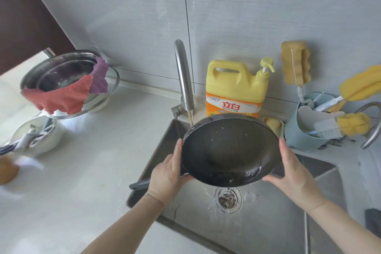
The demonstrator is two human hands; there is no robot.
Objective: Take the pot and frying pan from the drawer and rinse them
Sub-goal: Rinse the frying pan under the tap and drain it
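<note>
A black frying pan is held tilted over the steel sink, its inside facing me. Water from the faucet runs onto its far rim and spills off the low edge above the drain. My left hand grips the pan's left rim, thumb on the edge, and its dark handle pokes out left below that hand. My right hand holds the right rim, thumb along the edge. A steel pot sits on the counter at the left, with red and purple cloths draped over its rim.
A yellow dish soap jug stands behind the sink. A blue holder with brushes and yellow sponges is at the right. A white bowl with utensils sits on the left counter. A glass lid lies under the pot.
</note>
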